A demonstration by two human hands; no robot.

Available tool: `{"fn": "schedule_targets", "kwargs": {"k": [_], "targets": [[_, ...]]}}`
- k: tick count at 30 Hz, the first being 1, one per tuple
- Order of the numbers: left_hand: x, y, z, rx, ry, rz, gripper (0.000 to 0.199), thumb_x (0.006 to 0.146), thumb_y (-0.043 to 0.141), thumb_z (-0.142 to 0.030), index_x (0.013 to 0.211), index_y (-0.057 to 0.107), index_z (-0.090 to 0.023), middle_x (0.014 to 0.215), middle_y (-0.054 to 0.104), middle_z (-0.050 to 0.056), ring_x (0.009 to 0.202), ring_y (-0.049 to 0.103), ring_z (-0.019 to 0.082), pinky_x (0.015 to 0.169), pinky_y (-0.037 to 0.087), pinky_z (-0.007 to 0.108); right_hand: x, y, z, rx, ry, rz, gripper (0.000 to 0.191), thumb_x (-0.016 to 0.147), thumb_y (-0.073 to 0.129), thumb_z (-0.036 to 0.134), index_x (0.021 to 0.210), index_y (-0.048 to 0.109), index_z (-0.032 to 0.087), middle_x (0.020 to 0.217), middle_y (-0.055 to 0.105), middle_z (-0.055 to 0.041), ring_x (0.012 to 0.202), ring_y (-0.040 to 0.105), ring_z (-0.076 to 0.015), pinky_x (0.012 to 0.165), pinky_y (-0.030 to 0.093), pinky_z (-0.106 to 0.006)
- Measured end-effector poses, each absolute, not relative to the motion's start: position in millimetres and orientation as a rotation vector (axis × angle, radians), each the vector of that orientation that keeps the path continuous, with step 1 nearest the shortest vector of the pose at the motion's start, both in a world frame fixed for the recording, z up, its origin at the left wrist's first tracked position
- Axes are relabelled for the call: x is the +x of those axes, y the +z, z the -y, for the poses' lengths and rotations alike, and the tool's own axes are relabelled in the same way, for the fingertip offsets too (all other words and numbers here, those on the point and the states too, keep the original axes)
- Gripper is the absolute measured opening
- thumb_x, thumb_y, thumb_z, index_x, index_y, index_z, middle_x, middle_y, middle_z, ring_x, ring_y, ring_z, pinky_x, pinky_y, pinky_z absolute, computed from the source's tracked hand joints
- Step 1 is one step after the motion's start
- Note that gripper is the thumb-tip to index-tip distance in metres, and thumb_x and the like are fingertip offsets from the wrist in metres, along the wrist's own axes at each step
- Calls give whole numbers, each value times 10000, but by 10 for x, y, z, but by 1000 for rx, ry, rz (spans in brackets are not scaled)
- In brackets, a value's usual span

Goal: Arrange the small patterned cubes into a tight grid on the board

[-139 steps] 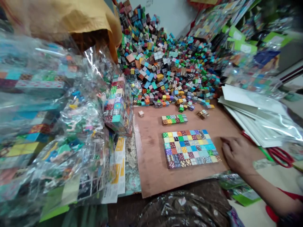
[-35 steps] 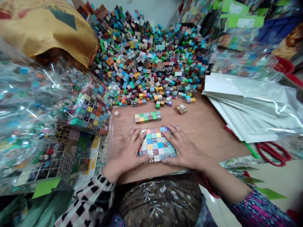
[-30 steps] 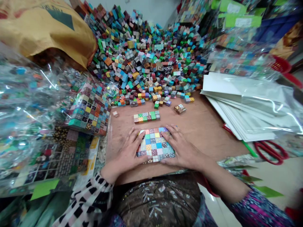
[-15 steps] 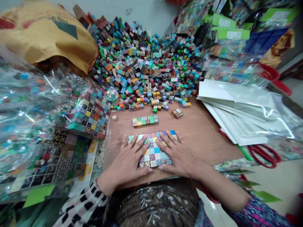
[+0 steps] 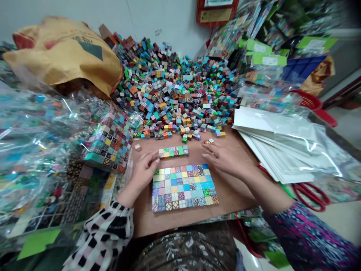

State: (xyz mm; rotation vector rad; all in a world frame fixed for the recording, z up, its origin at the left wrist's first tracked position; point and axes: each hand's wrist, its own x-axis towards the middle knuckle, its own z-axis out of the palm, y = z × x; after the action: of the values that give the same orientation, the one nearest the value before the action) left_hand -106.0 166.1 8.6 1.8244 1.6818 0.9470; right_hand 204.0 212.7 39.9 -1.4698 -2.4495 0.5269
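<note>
A flat rectangle of patterned cubes [image 5: 184, 186] lies on the brown board [image 5: 234, 192] in front of me. Behind it is a short block of cubes [image 5: 173, 151], two rows deep. My left hand [image 5: 145, 167] is at the left end of that block, thumb and fingers apart, its fingertips close to or touching the end. On the right, my right hand [image 5: 221, 158] reaches over the board with its fingers apart, just in front of a few small loose cubes [image 5: 209, 141], which it partly hides. A single pale cube [image 5: 137, 147] sits at the board's left.
A large heap of mixed cubes [image 5: 175, 90] fills the back. Bagged cubes [image 5: 36, 124] and a yellow sack [image 5: 70, 56] are on the left. White cards [image 5: 262, 139] overlap the board's right side, with red-handled scissors [image 5: 311, 197] nearby.
Both hands have lifted off the flat rectangle of cubes and moved forward, the left to the short block, the right toward the loose cubes. The view has tilted up.
</note>
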Motion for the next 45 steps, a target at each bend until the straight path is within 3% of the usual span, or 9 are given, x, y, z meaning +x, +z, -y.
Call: {"fn": "schedule_targets", "kwargs": {"k": [3, 9, 16, 25, 31, 38, 45], "targets": [[-1089, -15, -1806, 1768, 950, -1708, 446, 834, 552, -281, 1262, 617, -174, 1206, 647, 113, 1093, 610, 244, 998, 474, 450, 1900, 431, -2280, -1428, 566, 2522, 490, 938, 523, 297, 1410, 472, 178, 1350, 565, -138, 1195, 551, -273, 967, 477, -394], [-1191, -55, -1824, 1709, 920, -1754, 493, 788, 551, -206, 1274, 612, -145, 1077, 641, 102, 916, 630, 202, 911, 514, 406, 1431, 466, -2416, -1449, 416, 2695, 513, 864, 628, 420, 1317, 545, 194, 1212, 543, -166, 988, 598, -286, 812, 501, -384], [-1233, -39, -1549, 1608, 904, -1748, 515, 794, 548, -218, 1305, 584, -169, 915, 621, 40, 772, 599, 157, 823, 524, 356, 1149, 402, -2481, -1260, 136, 2866, 406, 905, 523, 529, 1136, 662, 225, 1144, 563, -157, 1013, 570, -318, 772, 497, -420], [-1161, -91, -1501, 1555, 954, -1718, 471, 830, 523, -226, 1287, 583, -129, 884, 635, 45, 809, 618, 169, 799, 517, 328, 1134, 436, -2397, -1209, 72, 2961, 460, 936, 408, 577, 1176, 661, 277, 1067, 631, -142, 941, 603, -318, 735, 480, -444], [-1145, -141, -1506, 1570, 976, -1751, 441, 818, 536, -200, 1250, 607, -151, 872, 651, 46, 817, 627, 190, 818, 521, 360, 1091, 610, -2253, -1258, 98, 2997, 426, 961, 393, 531, 1143, 676, 269, 1035, 661, -130, 853, 617, -275, 677, 459, -386], [-1109, -69, -1500, 1607, 995, -1780, 380, 862, 540, -273, 1211, 645, -166, 1075, 705, 92, 1002, 642, 229, 948, 496, 406, 1085, 573, -2266, -1273, 92, 2970, 447, 948, 391, 557, 1131, 666, 256, 1071, 637, -138, 782, 611, -256, 600, 437, -367], [-1119, -97, -1506, 1552, 1017, -1758, 376, 857, 552, -287, 1202, 647, -169, 1086, 712, 97, 1025, 645, 236, 957, 495, 419, 1126, 420, -2397, -1163, 152, 3006, 371, 889, 531, 511, 1117, 639, 239, 1096, 637, -106, 967, 577, -289, 762, 451, -398]]}}
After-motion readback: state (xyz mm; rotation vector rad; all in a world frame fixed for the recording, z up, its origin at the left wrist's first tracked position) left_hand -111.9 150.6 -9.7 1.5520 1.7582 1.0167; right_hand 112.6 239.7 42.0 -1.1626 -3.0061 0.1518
